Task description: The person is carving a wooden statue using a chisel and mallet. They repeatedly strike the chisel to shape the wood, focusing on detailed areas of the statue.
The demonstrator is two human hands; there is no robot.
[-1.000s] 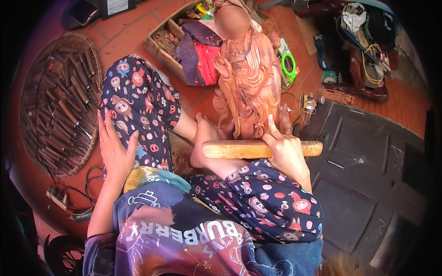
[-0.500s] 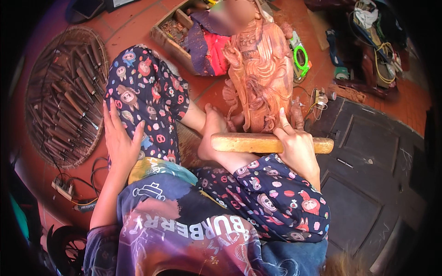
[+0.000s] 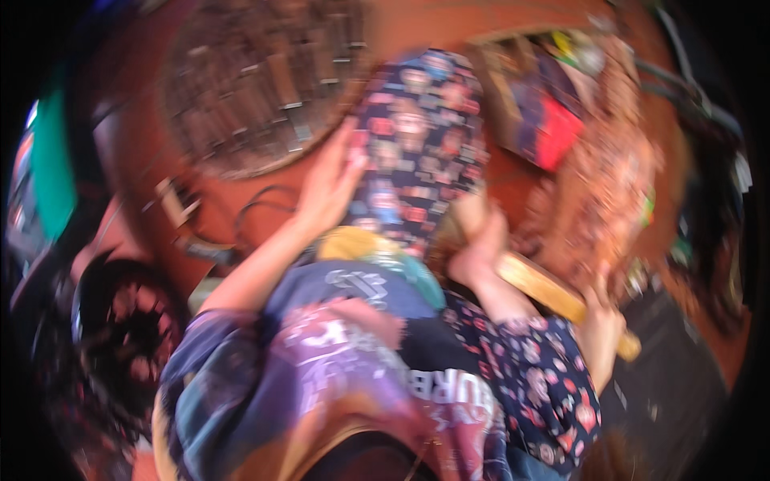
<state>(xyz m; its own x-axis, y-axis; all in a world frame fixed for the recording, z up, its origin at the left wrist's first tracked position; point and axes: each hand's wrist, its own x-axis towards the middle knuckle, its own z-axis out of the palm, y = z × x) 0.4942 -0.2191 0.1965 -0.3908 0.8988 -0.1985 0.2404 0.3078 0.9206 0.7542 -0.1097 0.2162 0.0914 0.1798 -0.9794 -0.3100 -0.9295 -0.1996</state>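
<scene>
My right hand (image 3: 603, 322) is closed round a pale wooden bar (image 3: 543, 290), which slants across my right leg; motion blur softens its fingers. Just beyond that hand stands a reddish-brown carved wooden statue (image 3: 605, 180), its details smeared. My left hand (image 3: 330, 183) rests against the outer side of my left knee, fingers stretched out and nothing visible in it. Next to its fingertips, a round woven tray (image 3: 241, 171) holds many wood-handled carving tools (image 3: 277, 84).
Behind my bare foot (image 3: 481, 252) sits a wooden box (image 3: 493, 100) with dark and red cloth. A power strip (image 3: 176, 200) and cables lie left on the tiled floor, near a dark wheel-like object (image 3: 128, 321). A dark panel (image 3: 674, 377) lies at right.
My view has swung left, so the tray, the statue and my legs appear farther right and the picture is blurred. My right hand keeps the wooden bar; my left stays by the knee.
</scene>
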